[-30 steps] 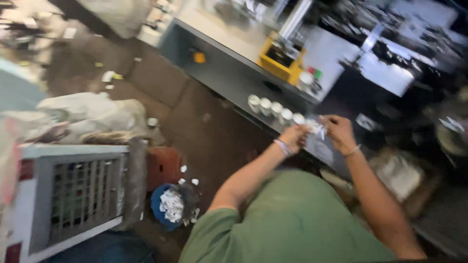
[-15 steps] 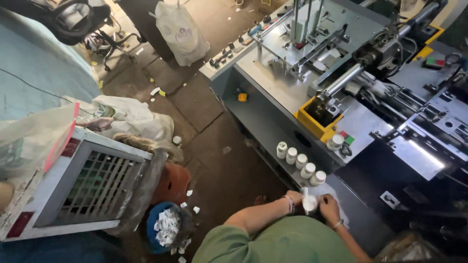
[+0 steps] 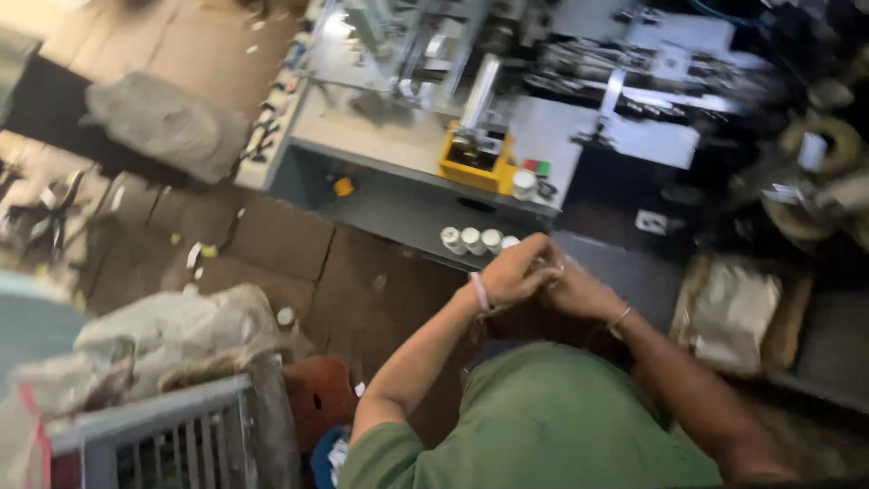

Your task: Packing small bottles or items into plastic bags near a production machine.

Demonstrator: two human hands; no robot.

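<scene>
Both hands joined at the counter edge, beside a row of white caps.

Left hand (image 3: 511, 276) and right hand (image 3: 579, 290) touch, fingers curled together over something small and hidden; whether either grip is clamped on it cannot be told; row of white caps (image 3: 478, 240) stands on the grey counter (image 3: 398, 204) just beyond and left of the left hand, which is nearer; row runs left to right; yellow tray (image 3: 475, 167) further back.

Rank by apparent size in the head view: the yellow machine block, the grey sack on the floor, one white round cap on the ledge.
1. Grey sack
2. Yellow machine block
3. White round cap, smallest, though all three are blurred.
</scene>
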